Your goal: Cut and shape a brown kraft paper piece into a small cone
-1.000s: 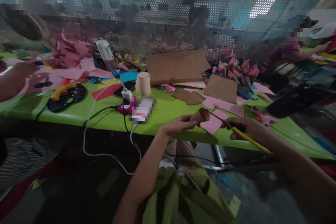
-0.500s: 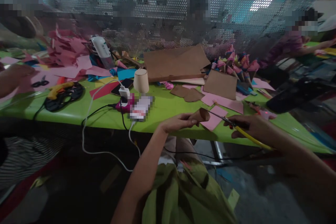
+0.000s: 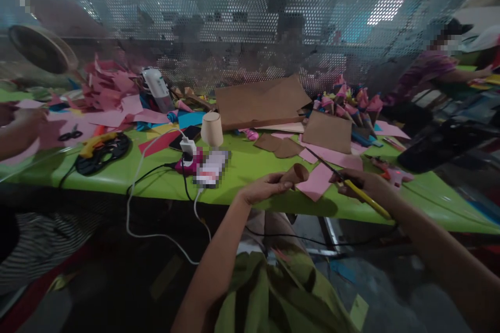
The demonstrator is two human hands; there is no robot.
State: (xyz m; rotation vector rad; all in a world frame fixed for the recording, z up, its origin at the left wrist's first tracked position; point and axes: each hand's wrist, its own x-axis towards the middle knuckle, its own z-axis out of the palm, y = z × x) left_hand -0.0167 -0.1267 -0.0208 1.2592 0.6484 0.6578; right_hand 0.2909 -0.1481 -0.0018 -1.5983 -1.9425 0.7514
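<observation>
Left hand (image 3: 262, 189) pinches rolled brown-paper cone (image 3: 296, 173) (matte, open-mouthed).

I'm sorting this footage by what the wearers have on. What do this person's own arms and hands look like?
The left forearm and right forearm are bare; no sleeve shows. The left hand and right hand wear no gloves, and no watch, bracelet or ring can be made out in the dim picture. An olive-green garment with darker patches covers the lap.

The scissors (image 3: 367, 199) in the right hand (image 3: 361, 186) now point more steeply up. Their blade tip has drawn up and away from the mouth of the brown paper cone (image 3: 296, 173), which it met before.
</observation>
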